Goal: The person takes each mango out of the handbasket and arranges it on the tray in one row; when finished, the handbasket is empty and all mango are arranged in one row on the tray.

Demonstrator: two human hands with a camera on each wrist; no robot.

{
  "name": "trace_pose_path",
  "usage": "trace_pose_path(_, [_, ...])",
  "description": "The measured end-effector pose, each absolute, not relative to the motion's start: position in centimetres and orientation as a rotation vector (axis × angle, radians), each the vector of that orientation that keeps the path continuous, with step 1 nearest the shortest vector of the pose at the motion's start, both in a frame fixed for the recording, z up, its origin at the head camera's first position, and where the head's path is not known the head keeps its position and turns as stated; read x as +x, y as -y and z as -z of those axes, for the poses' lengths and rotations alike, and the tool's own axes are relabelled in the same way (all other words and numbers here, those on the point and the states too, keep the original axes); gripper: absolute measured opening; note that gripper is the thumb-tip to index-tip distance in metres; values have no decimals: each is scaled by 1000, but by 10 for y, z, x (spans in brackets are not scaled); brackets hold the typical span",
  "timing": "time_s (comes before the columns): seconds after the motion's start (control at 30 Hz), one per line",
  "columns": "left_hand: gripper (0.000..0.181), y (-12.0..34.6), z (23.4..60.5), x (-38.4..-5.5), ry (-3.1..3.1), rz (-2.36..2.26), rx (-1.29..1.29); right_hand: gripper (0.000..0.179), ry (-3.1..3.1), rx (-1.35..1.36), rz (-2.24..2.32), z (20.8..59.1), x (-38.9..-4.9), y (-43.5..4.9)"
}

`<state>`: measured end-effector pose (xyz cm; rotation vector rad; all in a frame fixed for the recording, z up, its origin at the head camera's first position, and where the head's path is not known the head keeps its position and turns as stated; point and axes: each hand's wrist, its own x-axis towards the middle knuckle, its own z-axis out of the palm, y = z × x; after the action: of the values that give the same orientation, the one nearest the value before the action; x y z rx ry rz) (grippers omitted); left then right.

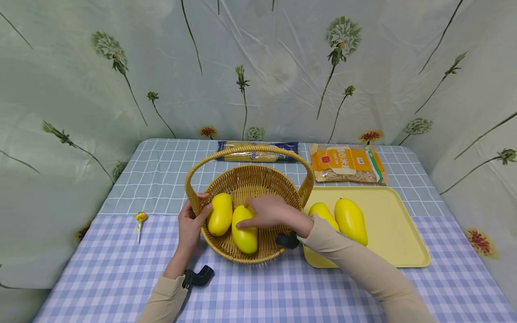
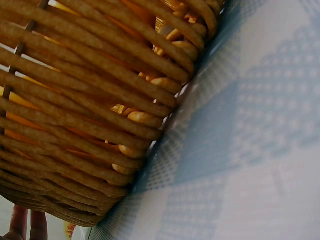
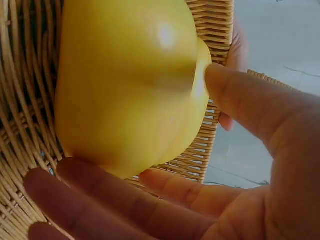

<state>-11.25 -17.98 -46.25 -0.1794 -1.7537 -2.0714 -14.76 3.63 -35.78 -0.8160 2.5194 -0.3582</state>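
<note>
A round wicker basket (image 1: 258,177) with a tall hooped handle stands mid-table, two yellow mangoes lying in it. My left hand (image 1: 193,224) grips the basket's left side at the handle base, thumb over the rim; two of its fingertips (image 2: 39,225) show beyond the weave in the left wrist view. Inside the basket, my right hand (image 1: 271,211) is at the right-hand mango (image 1: 245,240), its thumb across the upper part. Seen from the right wrist, its fingers (image 3: 135,200) are spread and fairly straight beside the fruit. The other mango (image 1: 220,215) leans near the left wall.
To the right, a yellow tray (image 1: 392,229) bears two more mangoes (image 1: 350,220), one partly behind my right sleeve. Behind the basket lie a spaghetti pack (image 1: 254,156) and an orange noodle bag (image 1: 347,163). A lollipop (image 1: 140,220) lies at the left on the checked cloth.
</note>
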Motion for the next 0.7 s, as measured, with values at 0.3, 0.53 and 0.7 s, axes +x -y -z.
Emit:
trace_pose_path(0.3, [25,181,463,-112,1771,2061,-180,75,-2505,-771,339,361,-151,-32])
trace_pose_path(0.53, [26,181,463,-113,1765,2063,-184,82,-2485,-776,349,365,-155,-30])
trace_pose_path(0.7, [26,180,462,-112,1761,2065,-182,85,-2470,-792,364,368,-159,-29])
